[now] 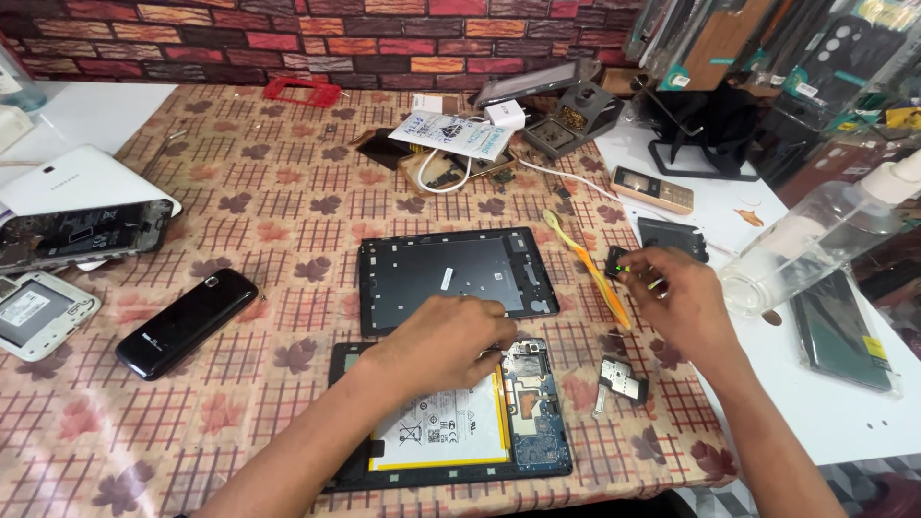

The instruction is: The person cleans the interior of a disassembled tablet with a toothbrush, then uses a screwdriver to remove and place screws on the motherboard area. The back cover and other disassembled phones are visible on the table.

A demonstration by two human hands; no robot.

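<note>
Your left hand (449,338) rests knuckles-up on the opened tablet (451,422) at the bench's (288,192) near edge, fingers curled on its circuit board; what they grasp, you cannot tell. Your right hand (677,294) pinches a small black part (619,261) beside the orange pry tool (590,269).

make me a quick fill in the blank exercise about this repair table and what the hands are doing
1. The left hand rests on the opened tablet, whose large battery is ____ with a yellow edge.
2. The right hand pinches a small ____ part near the orange tool.
3. The dark tablet back cover lies ____ the opened tablet, toward the brick wall.
4. The black phone lies to the ____ of both.

Missing words: white; black; beyond; left
</note>
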